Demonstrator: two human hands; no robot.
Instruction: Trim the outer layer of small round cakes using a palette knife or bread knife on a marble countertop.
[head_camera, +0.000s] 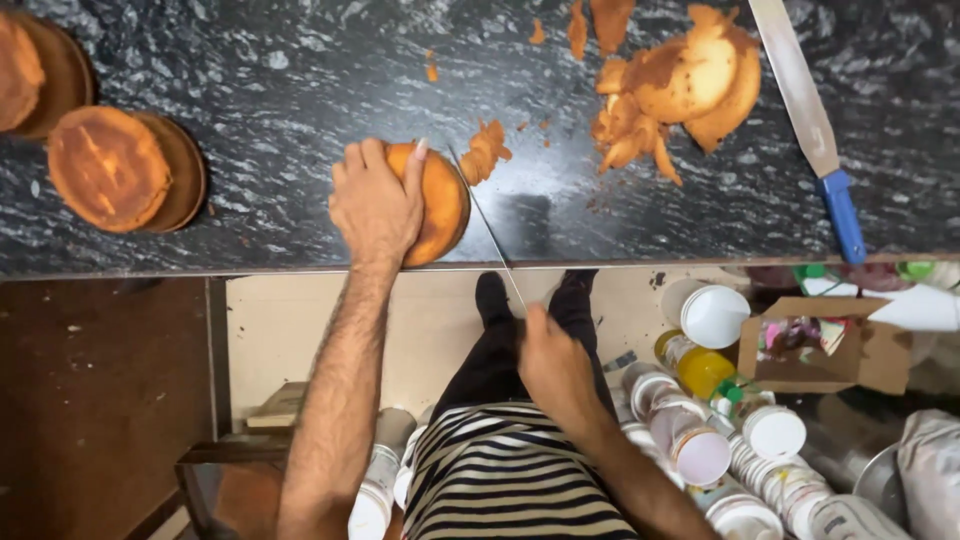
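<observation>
black marble counter (300, 60) with white veins filled the upper half of the frame, its front edge running across the middle. at centre the left hand (375, 205) lay spread flat on top of a round orange-brown cake (440, 205), fingers pointing up the frame, pressing it to the counter. the right hand (550, 370), lower and off the counter's edge, was closed around the handle of a long thin knife (490, 235) whose blade ran up and left to the cake's right side, touching or entering it; which one could not be told. just right of the cake lay a small scrap (485, 150), and further to the upper right a heap of trimmings (670, 90). a spatula (815, 125) with a blue handle lay at the far right. two more cakes on brown boards (115, 170) sat at the upper left. below the counter, lower right, stood white tubs (715, 315) and a cardboard box (825, 345).
</observation>
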